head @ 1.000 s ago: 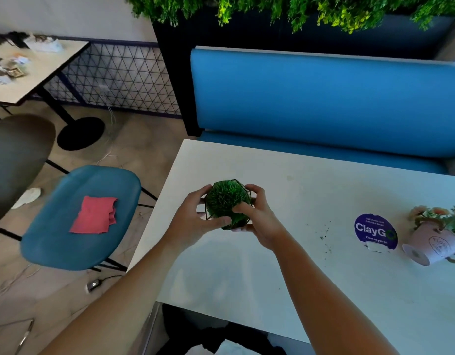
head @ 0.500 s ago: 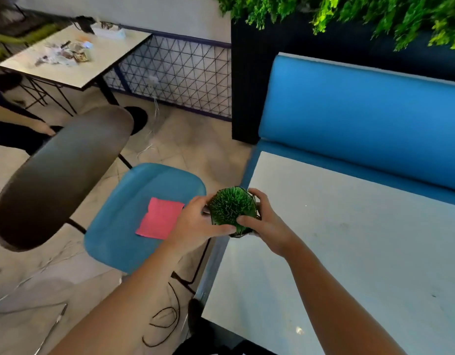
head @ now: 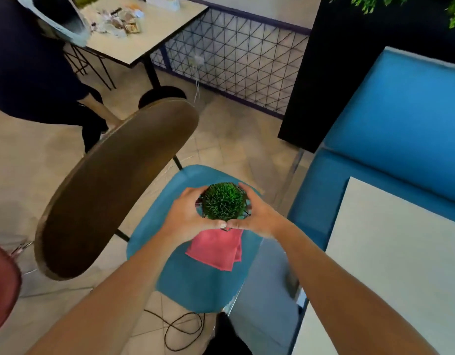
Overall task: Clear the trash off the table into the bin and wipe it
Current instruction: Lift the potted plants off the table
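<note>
Left hand [head: 188,219] and right hand [head: 257,220] clasp the faux grass plant [head: 223,201] directly over the pink cloth [head: 216,249] on the blue chair seat [head: 195,283], whose soft folds could tip it off.

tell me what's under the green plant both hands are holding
A folded pink cloth lies on the blue chair seat beneath the green plant. The left hand, right hand and plant cover the cloth's far edge, so contact cannot be seen.
</note>
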### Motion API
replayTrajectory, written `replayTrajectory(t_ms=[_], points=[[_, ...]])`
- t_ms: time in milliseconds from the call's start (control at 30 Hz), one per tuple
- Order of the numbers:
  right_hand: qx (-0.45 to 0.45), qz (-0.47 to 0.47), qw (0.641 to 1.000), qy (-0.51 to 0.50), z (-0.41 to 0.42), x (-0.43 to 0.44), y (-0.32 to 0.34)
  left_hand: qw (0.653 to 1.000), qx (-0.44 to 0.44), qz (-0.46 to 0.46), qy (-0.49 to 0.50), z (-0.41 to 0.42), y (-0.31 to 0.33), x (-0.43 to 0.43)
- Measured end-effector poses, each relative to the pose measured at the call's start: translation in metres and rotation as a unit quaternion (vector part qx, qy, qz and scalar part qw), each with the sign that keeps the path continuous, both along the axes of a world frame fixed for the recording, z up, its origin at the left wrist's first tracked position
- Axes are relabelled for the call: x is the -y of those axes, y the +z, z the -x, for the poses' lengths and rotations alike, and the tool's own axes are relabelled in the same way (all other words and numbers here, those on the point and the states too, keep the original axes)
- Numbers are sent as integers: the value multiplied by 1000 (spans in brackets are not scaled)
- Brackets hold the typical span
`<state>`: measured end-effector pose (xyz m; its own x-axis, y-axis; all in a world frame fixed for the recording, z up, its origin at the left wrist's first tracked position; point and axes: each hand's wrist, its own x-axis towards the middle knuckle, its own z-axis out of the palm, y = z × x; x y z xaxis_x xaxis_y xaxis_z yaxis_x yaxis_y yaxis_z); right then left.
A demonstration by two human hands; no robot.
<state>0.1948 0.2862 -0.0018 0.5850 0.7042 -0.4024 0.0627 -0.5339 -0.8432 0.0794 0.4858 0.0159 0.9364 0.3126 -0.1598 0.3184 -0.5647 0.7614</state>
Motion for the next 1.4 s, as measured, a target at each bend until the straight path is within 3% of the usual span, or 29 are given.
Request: replayTrajectory(t_ms=[133, 333, 667, 967, 1133, 1400], points=[[51, 20, 997, 53, -24, -53, -30, 1000, -9, -19, 15, -16, -30, -45], [84, 45, 994, 56, -51, -111, -82, 999, -29, -38, 10, -46, -83, -100], [153, 116, 979, 74, -64, -153, -130, 997, -66, -37, 16, -61, -134, -133], [163, 152, 971, 80, -55, -146, -109, 988, -143, -42, 26, -62, -111, -119], [167, 125, 977, 31, -38, -108, -83, 992, -99, 8, 82, -54, -77, -89], [149, 79, 981, -94, -4, 30, -26, 997, -41, 28, 56, -30, -13, 8]])
